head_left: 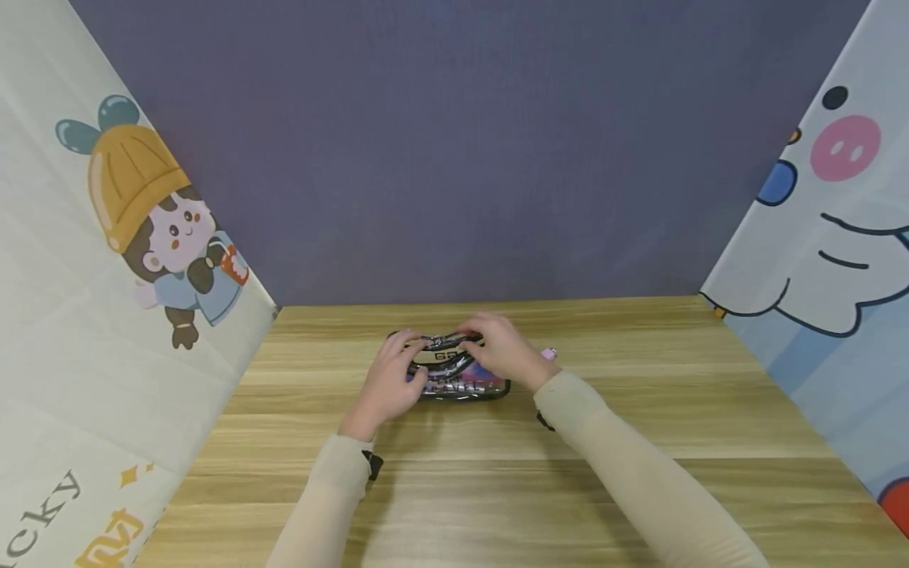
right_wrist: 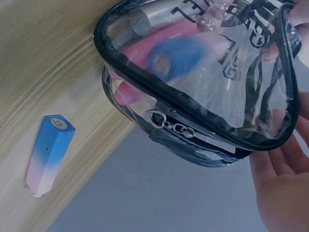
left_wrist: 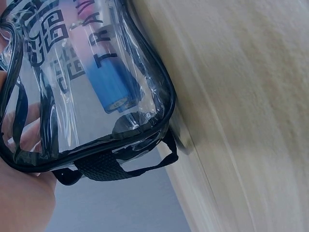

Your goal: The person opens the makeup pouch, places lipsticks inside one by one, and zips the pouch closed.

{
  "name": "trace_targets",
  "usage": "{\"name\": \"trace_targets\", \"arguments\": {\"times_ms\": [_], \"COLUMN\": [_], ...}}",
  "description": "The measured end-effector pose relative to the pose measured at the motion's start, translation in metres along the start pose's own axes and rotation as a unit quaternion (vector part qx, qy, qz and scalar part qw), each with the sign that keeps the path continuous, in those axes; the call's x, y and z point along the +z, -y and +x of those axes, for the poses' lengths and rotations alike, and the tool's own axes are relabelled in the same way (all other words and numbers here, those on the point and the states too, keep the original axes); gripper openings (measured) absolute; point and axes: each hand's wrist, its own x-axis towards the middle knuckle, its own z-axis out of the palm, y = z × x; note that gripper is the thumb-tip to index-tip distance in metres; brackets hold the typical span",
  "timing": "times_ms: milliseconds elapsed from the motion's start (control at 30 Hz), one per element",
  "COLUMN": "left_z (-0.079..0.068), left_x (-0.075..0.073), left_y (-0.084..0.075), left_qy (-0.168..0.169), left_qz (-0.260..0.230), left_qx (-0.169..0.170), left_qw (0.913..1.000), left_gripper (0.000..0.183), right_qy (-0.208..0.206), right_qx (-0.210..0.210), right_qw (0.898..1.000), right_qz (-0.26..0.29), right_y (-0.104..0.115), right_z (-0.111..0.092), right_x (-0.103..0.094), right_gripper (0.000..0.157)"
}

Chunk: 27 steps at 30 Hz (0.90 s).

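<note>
A clear plastic travel pouch [head_left: 465, 388] with black trim stands on the table, its top gaping. My left hand [head_left: 389, 377] grips the upper edge at its left, thumb on the near side. At the right, my right hand [head_left: 503, 347] pinches the opposite part of the edge. Through the pouch wall show a blue-and-pink tube [left_wrist: 107, 87], a silver tube [right_wrist: 164, 18] and a pink item [right_wrist: 128, 94]. A metal zipper pull [right_wrist: 182, 129] hangs at one end; a black woven strap [left_wrist: 101, 167] is at the other.
A loose blue-to-pink square tube [right_wrist: 50, 153], shaped like a lipstick, lies on the wooden table [head_left: 454, 481] just right of the pouch. A dark wall [head_left: 454, 158] rises behind the table, and printed cloths [head_left: 43, 260] flank both sides.
</note>
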Motion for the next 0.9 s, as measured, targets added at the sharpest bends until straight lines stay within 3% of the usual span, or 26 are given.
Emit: {"name": "trace_targets", "arguments": {"times_ms": [500,900], "left_z": [-0.001,-0.001], "left_x": [-0.001,-0.002], "left_y": [-0.001,-0.001], "left_qy": [0.009,0.013], "left_qz": [0.003,0.005], "left_qx": [-0.01,-0.006], "left_qw": [0.9999,0.9999], "left_gripper": [0.048,0.048], "right_qy": [-0.008,-0.019], "right_qx": [0.015,0.004], "right_qw": [1.0,1.0], "right_qz": [0.018,-0.002], "right_y": [0.002,-0.009], "right_z": [-0.006,-0.012], "right_x": [-0.013,-0.024], "right_gripper": [0.03,0.026]}}
